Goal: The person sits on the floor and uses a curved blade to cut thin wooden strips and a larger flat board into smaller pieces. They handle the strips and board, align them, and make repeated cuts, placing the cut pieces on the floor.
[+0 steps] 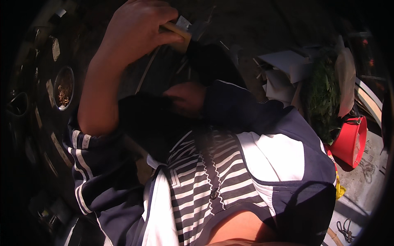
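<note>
Evidently, a tan stick lies at upper centre, pinched in the left hand's grip, long axis slanting down rightward; below, the shadowed right hand, grip impossible to tell

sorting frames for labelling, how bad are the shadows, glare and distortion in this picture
Head view: harsh light glares off the white jacket panel; head view: deep shadow hides much of the right hand, while the left hand is dim but readable; head view: the fisheye rim fades to black.
</note>
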Demonstrator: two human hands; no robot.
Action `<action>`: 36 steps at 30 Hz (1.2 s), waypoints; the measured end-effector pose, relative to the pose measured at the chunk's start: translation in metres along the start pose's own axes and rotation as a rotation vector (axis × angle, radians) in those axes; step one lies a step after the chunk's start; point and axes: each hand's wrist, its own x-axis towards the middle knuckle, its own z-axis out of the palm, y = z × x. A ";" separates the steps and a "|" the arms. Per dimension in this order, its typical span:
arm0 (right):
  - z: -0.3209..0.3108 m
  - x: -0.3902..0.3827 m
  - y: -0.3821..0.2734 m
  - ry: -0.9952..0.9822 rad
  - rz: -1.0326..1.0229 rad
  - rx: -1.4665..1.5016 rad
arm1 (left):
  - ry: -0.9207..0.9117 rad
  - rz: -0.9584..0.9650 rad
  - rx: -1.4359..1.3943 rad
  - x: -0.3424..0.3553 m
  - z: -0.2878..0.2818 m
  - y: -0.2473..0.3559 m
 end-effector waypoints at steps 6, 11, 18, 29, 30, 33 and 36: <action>-0.011 0.006 -0.002 -0.033 0.101 -0.084 | 0.045 -0.421 -0.010 0.046 -0.015 -0.048; -0.013 0.003 -0.007 -0.040 0.117 -0.031 | 0.173 -0.761 0.032 0.008 -0.019 -0.108; -0.011 0.007 -0.007 -0.067 0.090 0.017 | -0.066 -1.259 0.084 -0.133 -0.002 -0.231; -0.016 -0.003 -0.016 -0.079 0.092 0.040 | 0.183 -2.204 -0.347 -0.459 0.043 -0.106; -0.011 -0.016 -0.016 -0.089 0.097 0.041 | 0.076 -2.264 -0.364 -0.460 0.045 -0.069; -0.008 -0.017 -0.017 -0.099 0.047 0.037 | 0.163 -2.008 -0.196 -0.521 0.053 -0.039; -0.010 -0.023 -0.017 -0.087 0.066 0.011 | 0.254 -1.815 -0.287 -0.424 0.033 -0.037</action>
